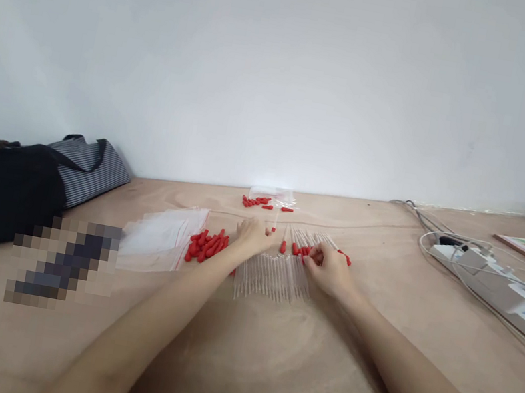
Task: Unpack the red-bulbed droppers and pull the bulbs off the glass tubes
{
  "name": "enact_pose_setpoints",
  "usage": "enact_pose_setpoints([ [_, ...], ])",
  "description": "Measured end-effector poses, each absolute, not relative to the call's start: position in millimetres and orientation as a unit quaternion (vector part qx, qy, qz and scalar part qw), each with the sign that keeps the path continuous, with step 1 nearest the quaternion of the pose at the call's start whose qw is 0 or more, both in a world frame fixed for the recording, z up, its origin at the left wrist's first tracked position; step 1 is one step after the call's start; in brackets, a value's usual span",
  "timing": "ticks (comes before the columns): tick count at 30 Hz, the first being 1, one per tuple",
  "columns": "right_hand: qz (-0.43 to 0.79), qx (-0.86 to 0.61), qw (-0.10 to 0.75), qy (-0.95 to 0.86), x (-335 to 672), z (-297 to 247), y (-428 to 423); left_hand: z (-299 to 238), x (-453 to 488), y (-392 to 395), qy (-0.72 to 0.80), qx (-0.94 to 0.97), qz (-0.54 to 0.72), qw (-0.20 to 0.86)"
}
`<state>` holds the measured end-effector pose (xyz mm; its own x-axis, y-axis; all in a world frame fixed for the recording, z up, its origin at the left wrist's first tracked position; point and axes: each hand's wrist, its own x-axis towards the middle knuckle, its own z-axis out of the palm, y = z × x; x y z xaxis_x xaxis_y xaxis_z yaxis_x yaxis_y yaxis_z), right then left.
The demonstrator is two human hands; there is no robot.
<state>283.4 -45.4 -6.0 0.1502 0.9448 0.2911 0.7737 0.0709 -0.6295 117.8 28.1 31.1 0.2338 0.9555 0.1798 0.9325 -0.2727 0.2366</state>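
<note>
My left hand [254,237] is closed, with a bit of red rubber dropper bulb at its fingertips. Just beyond them a thin clear tube with a red end [273,229] stands out. My right hand [329,271] has thumb and forefinger pinched at a red bulb [303,256], beside a row of droppers. Those droppers [309,237] have clear tubes pointing away and red bulbs towards me. Bare clear tubes [273,278] lie side by side in front of and between my hands. A heap of loose red bulbs [207,246] lies left of my left hand.
Clear plastic bags [162,233] lie left of the heap. More red bulbs [255,201] and a small bag [272,194] are near the wall. A power strip [504,293] with cables stands right; a black bag [9,192] stands left. A blurred dark object [64,266] lies before it.
</note>
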Motion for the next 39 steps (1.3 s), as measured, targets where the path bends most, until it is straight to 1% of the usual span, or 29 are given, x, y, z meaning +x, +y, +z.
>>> enact_pose_setpoints([
  [3,-0.018,-0.600,0.405,-0.690,277.1,-1.6,-50.7,27.7,88.6,4.1,0.538,0.823,0.182,-0.009],
  [4,-0.071,-0.571,0.407,-0.709,273.7,-0.6,-52.9,24.1,78.3,-3.9,0.479,0.854,0.196,-0.055],
  [6,-0.159,-0.516,0.389,-0.746,265.4,0.0,-57.4,14.8,59.5,-17.6,0.399,0.885,0.202,-0.129],
  [8,-0.203,-0.474,0.356,-0.779,256.0,-1.6,-60.9,5.1,45.6,-27.4,0.348,0.898,0.202,-0.179],
  [12,-0.202,-0.431,0.320,-0.819,239.6,-8.7,-63.7,-6.2,36.2,-37.9,0.300,0.900,0.234,-0.213],
  [18,-0.249,-0.409,0.301,-0.825,228.1,-14.1,-67.1,-9.8,39.8,-42.7,0.273,0.900,0.295,-0.167],
  [21,-0.261,-0.399,0.310,-0.822,225.6,-15.8,-69.2,-12.5,39.3,-41.9,0.278,0.895,0.305,-0.167],
  [27,-0.231,-0.393,0.304,-0.837,229.0,-20.2,-70.6,-13.4,37.5,-43.9,0.278,0.887,0.314,-0.194],
  [34,-0.201,-0.389,0.318,-0.841,230.6,-16.5,-72.5,-11.2,39.0,-51.4,0.274,0.889,0.305,-0.201],
  [36,-0.180,-0.398,0.315,-0.842,235.6,-14.2,-72.8,-11.2,36.1,-50.1,0.276,0.890,0.302,-0.201],
  [39,-0.154,-0.440,0.314,-0.827,252.0,-9.7,-70.7,-8.5,23.7,-41.8,0.310,0.865,0.340,-0.202],
])
